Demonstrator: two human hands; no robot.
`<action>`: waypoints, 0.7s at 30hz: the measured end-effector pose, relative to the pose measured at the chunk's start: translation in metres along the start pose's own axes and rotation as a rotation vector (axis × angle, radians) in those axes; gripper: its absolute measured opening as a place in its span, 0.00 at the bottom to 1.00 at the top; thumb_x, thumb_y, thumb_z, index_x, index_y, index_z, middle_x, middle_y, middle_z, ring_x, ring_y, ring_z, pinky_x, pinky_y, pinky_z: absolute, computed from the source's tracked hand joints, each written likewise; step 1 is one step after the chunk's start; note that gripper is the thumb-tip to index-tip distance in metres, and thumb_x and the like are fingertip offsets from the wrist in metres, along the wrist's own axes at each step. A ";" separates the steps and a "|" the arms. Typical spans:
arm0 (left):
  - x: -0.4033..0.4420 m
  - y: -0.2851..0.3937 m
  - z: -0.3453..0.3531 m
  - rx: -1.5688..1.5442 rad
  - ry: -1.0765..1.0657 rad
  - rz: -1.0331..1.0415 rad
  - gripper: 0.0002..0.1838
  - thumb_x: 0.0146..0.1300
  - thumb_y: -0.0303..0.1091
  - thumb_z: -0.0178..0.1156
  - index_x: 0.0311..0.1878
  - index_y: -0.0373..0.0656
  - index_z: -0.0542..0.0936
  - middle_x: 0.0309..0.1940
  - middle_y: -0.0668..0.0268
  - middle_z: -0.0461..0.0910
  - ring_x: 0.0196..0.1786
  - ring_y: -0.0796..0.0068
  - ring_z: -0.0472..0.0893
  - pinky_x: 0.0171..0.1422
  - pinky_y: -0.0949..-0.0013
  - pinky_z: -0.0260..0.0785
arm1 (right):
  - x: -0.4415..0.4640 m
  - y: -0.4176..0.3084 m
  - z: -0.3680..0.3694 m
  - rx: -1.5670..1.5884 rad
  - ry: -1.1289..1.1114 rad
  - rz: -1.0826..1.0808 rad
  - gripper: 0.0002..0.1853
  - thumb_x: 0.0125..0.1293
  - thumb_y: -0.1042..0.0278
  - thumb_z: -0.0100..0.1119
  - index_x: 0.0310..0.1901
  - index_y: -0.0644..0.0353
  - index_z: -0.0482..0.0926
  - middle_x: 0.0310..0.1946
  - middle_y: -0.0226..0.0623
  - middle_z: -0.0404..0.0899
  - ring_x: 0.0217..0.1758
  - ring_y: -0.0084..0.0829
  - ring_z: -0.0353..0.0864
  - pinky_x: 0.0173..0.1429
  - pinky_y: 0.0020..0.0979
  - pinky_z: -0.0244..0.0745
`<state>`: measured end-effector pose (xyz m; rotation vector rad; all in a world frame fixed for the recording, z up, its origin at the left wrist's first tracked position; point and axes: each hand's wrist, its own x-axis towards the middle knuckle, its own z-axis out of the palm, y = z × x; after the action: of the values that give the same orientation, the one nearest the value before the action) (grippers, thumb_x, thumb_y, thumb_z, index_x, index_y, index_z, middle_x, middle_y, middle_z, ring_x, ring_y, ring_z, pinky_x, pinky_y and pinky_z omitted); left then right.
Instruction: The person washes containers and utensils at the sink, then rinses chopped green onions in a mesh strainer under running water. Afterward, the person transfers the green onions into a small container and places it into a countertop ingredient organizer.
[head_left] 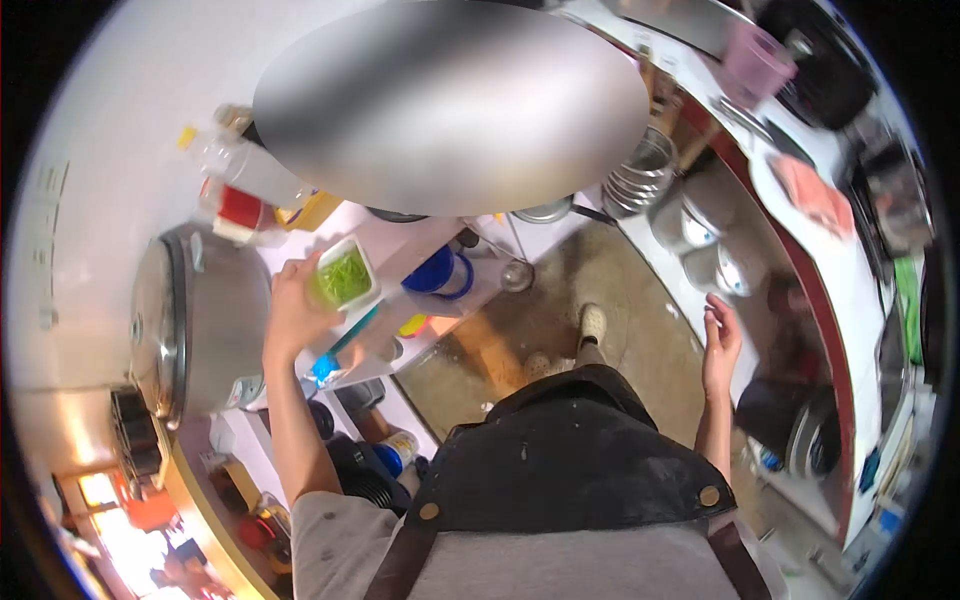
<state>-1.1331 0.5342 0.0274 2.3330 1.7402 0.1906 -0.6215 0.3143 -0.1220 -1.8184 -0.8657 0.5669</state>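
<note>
My left hand (300,308) is closed around the side of a small white square container (372,262) over the left counter. Chopped greens (345,277) lie inside it. Beside that hand stands a large metal pot (215,325). A blue-handled utensil (350,338) and a blue-rimmed container (438,272) are near the white container. On the other side, my right hand (722,340) hangs over the floor near the right-hand shelf, fingers loosely bent and apart, with nothing visible in it.
Clear bottles (240,165) stand at the back left. A ladle (515,275) is by the counter's edge. Metal pots (695,215) sit on the right lower shelf, below a counter bearing a pink cup (757,65) and a cloth (812,195). A blurred oval hides the top middle.
</note>
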 end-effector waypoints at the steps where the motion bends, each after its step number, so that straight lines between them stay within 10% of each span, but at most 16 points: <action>1: -0.004 0.020 -0.003 -0.006 -0.008 0.045 0.48 0.24 0.28 0.72 0.61 0.38 0.72 0.44 0.57 0.72 0.49 0.54 0.69 0.60 0.59 0.64 | -0.020 -0.001 -0.007 -0.006 0.025 0.016 0.15 0.69 0.68 0.53 0.54 0.62 0.76 0.50 0.37 0.78 0.53 0.29 0.76 0.59 0.30 0.68; 14: -0.084 0.398 0.074 -0.067 -0.199 0.965 0.44 0.23 0.26 0.69 0.56 0.39 0.73 0.47 0.57 0.72 0.52 0.54 0.70 0.60 0.61 0.63 | -0.234 0.075 -0.248 -0.245 0.329 0.183 0.15 0.62 0.73 0.56 0.52 0.59 0.77 0.47 0.44 0.77 0.51 0.40 0.77 0.54 0.35 0.74; 21: -0.156 0.633 0.155 -0.256 -0.505 1.375 0.47 0.25 0.33 0.73 0.60 0.40 0.73 0.51 0.57 0.71 0.55 0.54 0.68 0.65 0.59 0.62 | -0.385 0.171 -0.391 0.136 0.726 0.504 0.21 0.59 0.69 0.64 0.56 0.58 0.76 0.49 0.39 0.77 0.45 0.28 0.79 0.51 0.31 0.75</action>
<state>-0.5538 0.1975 0.0442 2.5808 -0.2543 0.0115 -0.5352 -0.2536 -0.1298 -1.9131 0.1210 0.2178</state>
